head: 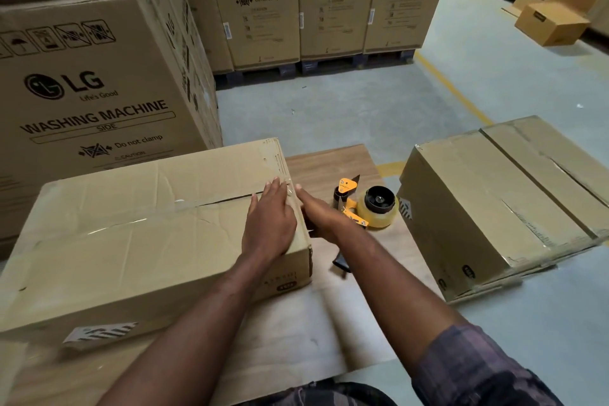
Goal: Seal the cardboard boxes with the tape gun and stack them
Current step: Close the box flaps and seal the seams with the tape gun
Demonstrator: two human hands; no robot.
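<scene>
A long cardboard box (pixel 131 241) lies on a wooden table (pixel 329 161), its top seam covered with clear tape. My left hand (pixel 268 221) lies flat on the box's right end, fingers spread over the tape. My right hand (pixel 318 211) presses against the box's right side face, fingers straight. A yellow tape gun (pixel 365 204) with a roll of clear tape lies on the table just right of my right hand; nothing holds it. A second box (pixel 494 208) stands on the floor at the right, tilted.
Tall washing machine cartons (pixel 99 82) stand close on the left and in a row on pallets (pixel 329 3) at the back. Smaller boxes (pixel 550 23) sit far right. A yellow floor line (pixel 451 86) crosses the grey concrete.
</scene>
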